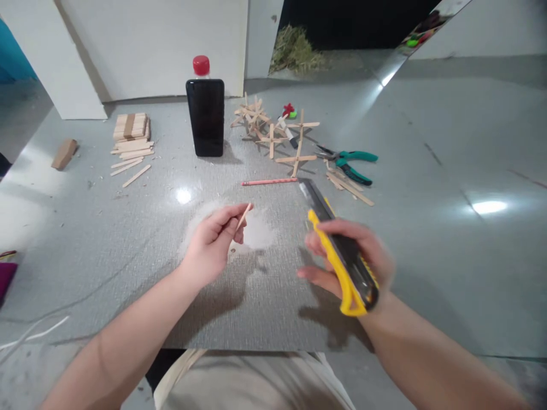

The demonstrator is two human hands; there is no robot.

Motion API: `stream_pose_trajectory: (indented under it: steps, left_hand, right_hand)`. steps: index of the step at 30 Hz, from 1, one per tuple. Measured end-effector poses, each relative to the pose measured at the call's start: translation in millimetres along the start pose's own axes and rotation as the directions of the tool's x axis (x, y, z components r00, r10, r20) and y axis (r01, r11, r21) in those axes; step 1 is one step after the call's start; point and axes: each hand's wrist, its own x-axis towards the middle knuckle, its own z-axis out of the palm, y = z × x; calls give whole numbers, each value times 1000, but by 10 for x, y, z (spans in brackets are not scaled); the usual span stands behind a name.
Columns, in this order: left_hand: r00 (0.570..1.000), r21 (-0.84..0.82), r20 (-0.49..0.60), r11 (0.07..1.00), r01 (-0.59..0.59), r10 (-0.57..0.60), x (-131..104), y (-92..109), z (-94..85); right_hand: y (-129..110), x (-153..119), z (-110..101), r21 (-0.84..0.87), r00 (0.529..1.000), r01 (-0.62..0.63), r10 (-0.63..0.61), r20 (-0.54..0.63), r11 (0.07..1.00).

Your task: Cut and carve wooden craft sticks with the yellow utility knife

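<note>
Between the thumb and fingers of my left hand (217, 236) is a short wooden craft stick (244, 216), tilted up to the right. My right hand (359, 250) has a yellow and black utility knife (337, 247) in its grip, raised over the table with its tip pointing away to the upper left. That hand is slightly blurred. Beyond both hands lies a pink pencil (269, 182). Pale dust (260, 228) covers the tabletop beneath my left hand.
A phone (208, 117) leans on a red-capped bottle (201, 66). Left of it are stacked craft sticks (131, 126) and a brown block (64, 154). Crossed stick pieces (296, 158), teal-handled pliers (356, 156) and stick scraps (348, 185) lie at the right.
</note>
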Motion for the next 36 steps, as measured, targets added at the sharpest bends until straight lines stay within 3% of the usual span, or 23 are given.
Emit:
stream_pose_trajectory:
  steps: [3,7,12,19,24,36]
  left_hand:
    - [997,-183,42,981,65,-59,-1,-24,-8]
    - [991,-195,109,976,94,-74,-6,-53,-11]
    - [994,-148,88,985,84,-71,-36,-67,56]
    - [989,-54,-19,988,143,-144,-180,22,243]
    - [990,-71,-10,988,138,-139,-220,31,275]
    - [991,-91,55,988,128,-124,-255,20,310]
  right_hand:
    - [-95,-41,-15,-297,971,209,-233,-48,932]
    - [-210,-87,13,-450,962,154,-237,-135,880]
    - [-257,-84,66,-326,985,138,-164,-54,935]
    - [-308,53,125,-242,941,329,-338,6,913]
    - [-345,17,144,-282,975,220,-220,30,934]
    - [-337,-21,182,-218,968,252,-245,59,943]
